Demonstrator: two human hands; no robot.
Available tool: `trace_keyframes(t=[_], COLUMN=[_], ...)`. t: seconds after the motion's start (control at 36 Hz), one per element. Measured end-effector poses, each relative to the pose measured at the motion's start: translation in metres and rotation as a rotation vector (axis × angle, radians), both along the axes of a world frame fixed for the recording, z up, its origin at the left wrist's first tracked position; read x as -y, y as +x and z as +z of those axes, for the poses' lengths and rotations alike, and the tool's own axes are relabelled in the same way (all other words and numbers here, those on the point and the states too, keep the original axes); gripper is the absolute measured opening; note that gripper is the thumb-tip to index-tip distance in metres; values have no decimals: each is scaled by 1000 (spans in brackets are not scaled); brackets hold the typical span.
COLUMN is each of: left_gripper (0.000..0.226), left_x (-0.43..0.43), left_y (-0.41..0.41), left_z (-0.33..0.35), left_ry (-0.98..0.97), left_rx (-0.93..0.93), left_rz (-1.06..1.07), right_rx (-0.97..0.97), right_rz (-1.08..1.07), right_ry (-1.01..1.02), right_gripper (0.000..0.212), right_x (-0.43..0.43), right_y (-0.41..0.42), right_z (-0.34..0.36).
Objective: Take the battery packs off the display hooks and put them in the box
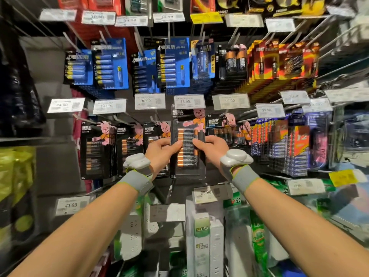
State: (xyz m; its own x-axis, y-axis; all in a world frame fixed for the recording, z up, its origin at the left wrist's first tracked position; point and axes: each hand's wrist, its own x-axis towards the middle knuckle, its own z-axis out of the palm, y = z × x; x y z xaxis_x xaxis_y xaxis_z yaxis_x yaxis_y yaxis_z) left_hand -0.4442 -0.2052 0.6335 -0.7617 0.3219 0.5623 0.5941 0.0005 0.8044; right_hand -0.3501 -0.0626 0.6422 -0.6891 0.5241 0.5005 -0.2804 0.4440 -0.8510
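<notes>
- Now, the left fingers (pixel 176 145) are curled in and pinching the left edge of a Duracell battery pack (pixel 188 156), thumb across the clear blister.
- Over on the other side, the right fingers (pixel 197 142) clamp the right edge the same way, so it's a two-handed grip!
- Left hand (pixel 159 151) and right hand (pixel 214 147) sit level with each other at mid-height of the pack, which is upright and facing the camera.
- Its top edge reaches just under the 36.90 price tag (pixel 189 101); whether it hangs on a hook I cannot tell.
- Each wrist carries a white tracker (pixel 235 156) above a grey wristband (pixel 245 177).
- Either side of the held pack, more Duracell packs (pixel 95 150) hang in rows on the display hooks (pixel 119 117).
- Up above, blue battery packs (pixel 110 63) fill the next row of the display.
- Down below the forearms, white power strips (pixel 131 234) stand in their packaging.
</notes>
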Motion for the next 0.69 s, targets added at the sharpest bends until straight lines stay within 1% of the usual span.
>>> trace_keyframes(t=[0.06,0.14,0.22,0.31,0.36,0.47,0.61,0.69], left_gripper=[41,45,38,42,38,32,30,27], left_x=[-1,-2,-3,-5,-8,-13,-18,-20], left_y=[1,0,-2,-4,-8,-15,-29,-38], left_z=[1,1,-1,-2,-3,-4,-7,-7], left_ry=[-15,-25,-72,-83,-82,-113,-112,-109], left_rx=[-15,-2,-4,-6,7,-10,9,14], left_rz=[4,-43,-69,-76,-83,-52,-11,24], right_rx=[2,11,15,21,25,36,87,140], right_rz=[-5,-17,-34,-41,-42,-33,1,46], right_ry=[1,29,40,13,-8,-36,-68,-87], right_gripper=[31,32,32,29,27,27,36,29], right_x=[-2,-4,-8,-10,-12,-13,-13,-13], right_y=[-1,-1,-3,-4,-6,-12,-24,-28], right_z=[1,0,-7,-12,-14,-13,-14,-19])
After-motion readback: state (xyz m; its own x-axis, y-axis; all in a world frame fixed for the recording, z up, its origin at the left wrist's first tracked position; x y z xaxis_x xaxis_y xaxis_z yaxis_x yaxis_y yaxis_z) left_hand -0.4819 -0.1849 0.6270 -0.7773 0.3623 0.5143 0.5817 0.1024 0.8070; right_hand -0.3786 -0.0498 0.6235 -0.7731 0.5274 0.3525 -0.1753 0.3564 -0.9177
